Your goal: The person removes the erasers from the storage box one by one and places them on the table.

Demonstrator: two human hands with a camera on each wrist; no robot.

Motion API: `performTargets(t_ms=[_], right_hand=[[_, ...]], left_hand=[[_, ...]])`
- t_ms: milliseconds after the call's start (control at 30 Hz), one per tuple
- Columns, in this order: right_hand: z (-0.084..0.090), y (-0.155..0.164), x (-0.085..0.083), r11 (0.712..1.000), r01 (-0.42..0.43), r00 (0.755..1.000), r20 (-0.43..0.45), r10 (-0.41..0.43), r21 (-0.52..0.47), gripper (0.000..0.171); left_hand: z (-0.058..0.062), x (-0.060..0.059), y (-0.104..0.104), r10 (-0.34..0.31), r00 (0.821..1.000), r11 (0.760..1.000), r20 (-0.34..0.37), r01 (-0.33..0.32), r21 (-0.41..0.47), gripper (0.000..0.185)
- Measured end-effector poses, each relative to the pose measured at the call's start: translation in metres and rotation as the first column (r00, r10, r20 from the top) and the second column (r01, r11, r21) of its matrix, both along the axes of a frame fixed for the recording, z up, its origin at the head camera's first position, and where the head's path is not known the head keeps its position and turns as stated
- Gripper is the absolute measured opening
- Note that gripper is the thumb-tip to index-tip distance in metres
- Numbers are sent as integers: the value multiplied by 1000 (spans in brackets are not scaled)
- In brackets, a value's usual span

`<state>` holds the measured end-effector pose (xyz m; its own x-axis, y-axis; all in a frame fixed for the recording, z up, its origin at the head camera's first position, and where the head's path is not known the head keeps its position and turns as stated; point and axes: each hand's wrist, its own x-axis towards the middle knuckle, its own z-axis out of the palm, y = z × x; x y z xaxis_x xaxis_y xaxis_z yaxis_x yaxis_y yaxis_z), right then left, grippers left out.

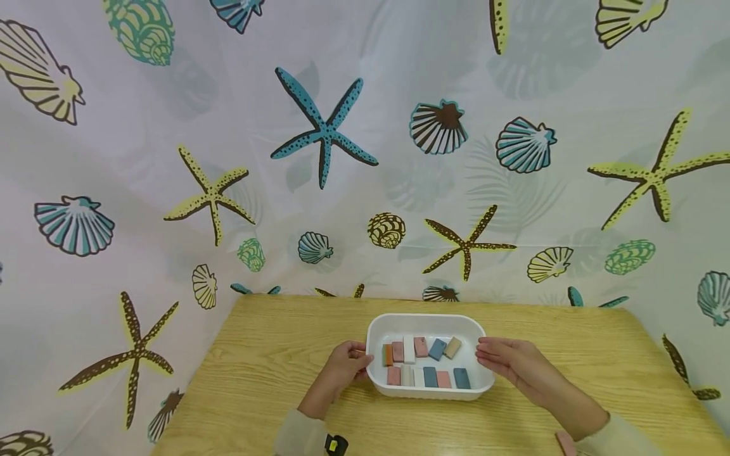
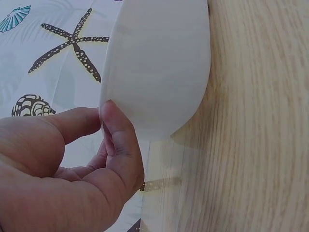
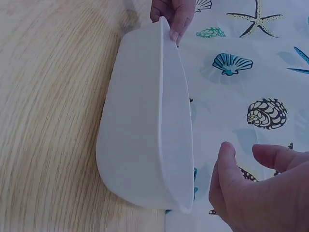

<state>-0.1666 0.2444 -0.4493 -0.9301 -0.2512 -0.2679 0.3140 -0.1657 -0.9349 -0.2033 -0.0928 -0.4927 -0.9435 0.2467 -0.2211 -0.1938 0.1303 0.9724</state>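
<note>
At the left, your left hand point(image 1: 345, 364) pinched the end rim of the white tray point(image 1: 428, 393) between thumb and fingers. The tray sat mid-way along the wooden worktop point(image 1: 274, 354), holding small blocks point(image 1: 409, 349) in two rows, the back one running orange-and-green, pink, white, pink, blue, tan. Just beside the tray's right end, your right hand point(image 1: 521, 362) had its fingers straight, thumb apart from them. Farther right, a pink piece point(image 1: 565, 442) showed by your right sleeve point(image 1: 621, 437).

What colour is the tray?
The tray is white; the head view shows it best.
</note>
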Motion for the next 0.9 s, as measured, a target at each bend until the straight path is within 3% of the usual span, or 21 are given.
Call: performTargets(t_ms=[33,267,467,667,900], right_hand=[[-1,-5,-2,1000,12,1000,9,-12,-3,58],[-6,-36,-17,995,95,989,111,-96,22,47],[-18,-51,-27,987,159,966,204,-159,16,44],[-32,-61,-34,973,219,942,245,-229,68,40],[-44,-69,-41,953,255,922,255,-290,161,55]], left_hand=[[-1,0,0,1,1000,1000,2,-1,-1,35],[-35,-19,-2,21,1000,1000,19,-21,-14,34],[-37,-20,-2,22,1000,1000,12,-21,-13,34],[-37,-20,-3,16,1000,1000,7,-16,-8,34],[-38,-19,-3,13,1000,1000,0,-13,-7,33]])
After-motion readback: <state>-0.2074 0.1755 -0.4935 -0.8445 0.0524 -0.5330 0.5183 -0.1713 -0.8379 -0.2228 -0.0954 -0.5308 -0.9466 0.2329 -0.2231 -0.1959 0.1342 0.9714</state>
